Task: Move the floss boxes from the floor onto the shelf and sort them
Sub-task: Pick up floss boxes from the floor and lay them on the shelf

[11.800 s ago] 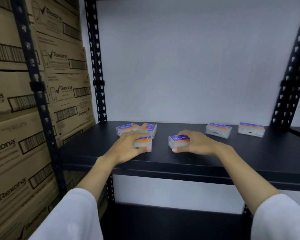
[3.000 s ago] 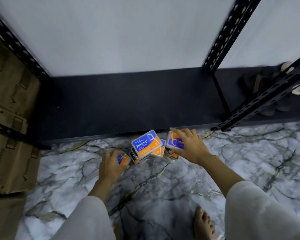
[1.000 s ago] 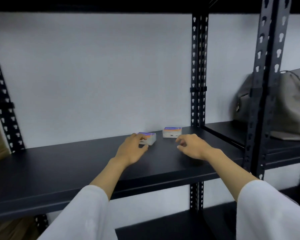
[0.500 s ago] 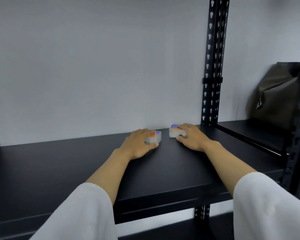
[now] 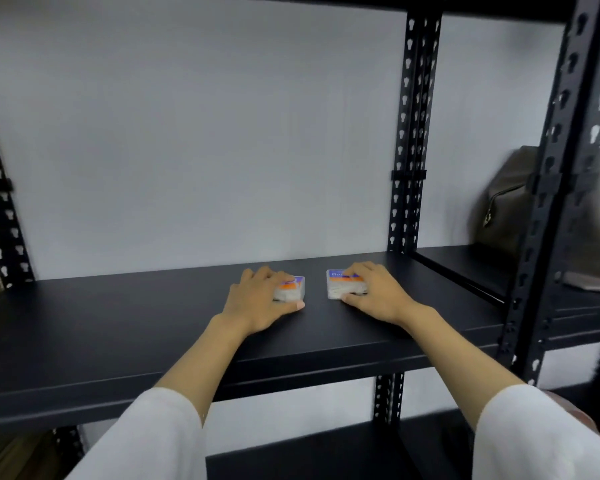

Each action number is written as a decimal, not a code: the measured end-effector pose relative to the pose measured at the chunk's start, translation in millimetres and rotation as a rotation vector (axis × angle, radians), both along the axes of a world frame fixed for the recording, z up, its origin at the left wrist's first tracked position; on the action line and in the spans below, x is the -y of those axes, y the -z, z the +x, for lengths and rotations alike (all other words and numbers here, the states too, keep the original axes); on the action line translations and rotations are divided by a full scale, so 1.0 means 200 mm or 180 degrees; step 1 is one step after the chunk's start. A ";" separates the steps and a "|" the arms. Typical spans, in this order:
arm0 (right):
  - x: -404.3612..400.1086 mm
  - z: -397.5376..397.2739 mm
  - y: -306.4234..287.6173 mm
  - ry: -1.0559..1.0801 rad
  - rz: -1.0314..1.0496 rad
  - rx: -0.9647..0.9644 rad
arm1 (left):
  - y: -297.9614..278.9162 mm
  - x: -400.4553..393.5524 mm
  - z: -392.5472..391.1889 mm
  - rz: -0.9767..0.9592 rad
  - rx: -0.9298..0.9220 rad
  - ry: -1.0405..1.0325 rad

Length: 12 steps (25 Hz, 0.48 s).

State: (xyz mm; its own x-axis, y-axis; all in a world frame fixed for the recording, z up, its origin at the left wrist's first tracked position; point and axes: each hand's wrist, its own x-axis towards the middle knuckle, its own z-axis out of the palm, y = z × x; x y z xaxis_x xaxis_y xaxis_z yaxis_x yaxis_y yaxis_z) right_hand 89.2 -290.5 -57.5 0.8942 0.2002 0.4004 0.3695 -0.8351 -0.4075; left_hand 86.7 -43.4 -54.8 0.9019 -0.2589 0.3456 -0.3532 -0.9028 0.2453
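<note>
Two small rectangular translucent floss boxes with blue-and-orange printed labels are observed lying flat on the black metal shelf [image 5: 118, 327], slightly right of frame centre. The left floss box [image 5: 293, 289] is largely covered by fingers. The right floss box [image 5: 342, 285] sits near it, separated by a narrow gap, its lettering blurred.

On the shelf [image 5: 118, 334], two floss boxes lie side by side with a gap between them, toward the back and right of its middle: the left floss box [image 5: 291, 289] under the left hand [image 5: 260, 303], the right floss box [image 5: 343, 287] under the right hand [image 5: 378, 296]. Right of the shelf, past the upright post [image 5: 411, 133] at its rear right corner, a bag [image 5: 499, 209] sits on the neighbouring shelf board [image 5: 465, 265].
</note>
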 end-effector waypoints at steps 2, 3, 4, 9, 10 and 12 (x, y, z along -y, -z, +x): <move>-0.02 -0.08 -0.01 -0.0079 0.0043 -0.0022 | -0.01 -0.03 -0.08 0.0242 0.0116 -0.0091; -0.03 -0.12 -0.01 -0.0103 0.0033 -0.0043 | -0.02 -0.03 -0.12 0.0369 0.0161 -0.0131; -0.04 -0.15 -0.02 -0.0107 -0.0020 -0.0063 | -0.03 -0.04 -0.15 0.0454 0.0186 -0.0144; -0.07 -0.22 -0.07 -0.0206 0.0012 -0.0354 | -0.07 -0.08 -0.25 0.0162 -0.0246 0.0117; -0.07 -0.24 -0.07 -0.0230 0.0037 -0.0416 | -0.07 -0.10 -0.27 0.0217 -0.0239 0.0135; -0.07 -0.29 -0.06 -0.0236 0.0016 -0.0445 | -0.05 -0.12 -0.32 0.0190 -0.0278 0.0166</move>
State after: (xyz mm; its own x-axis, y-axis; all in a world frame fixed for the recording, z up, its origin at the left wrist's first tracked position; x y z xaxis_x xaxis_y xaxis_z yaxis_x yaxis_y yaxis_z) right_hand 31.4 -275.7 -44.9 0.9242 0.2660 0.2742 0.3693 -0.8055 -0.4635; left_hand 22.1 -19.4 -44.1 0.9127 -0.3240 0.2488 -0.3797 -0.8977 0.2237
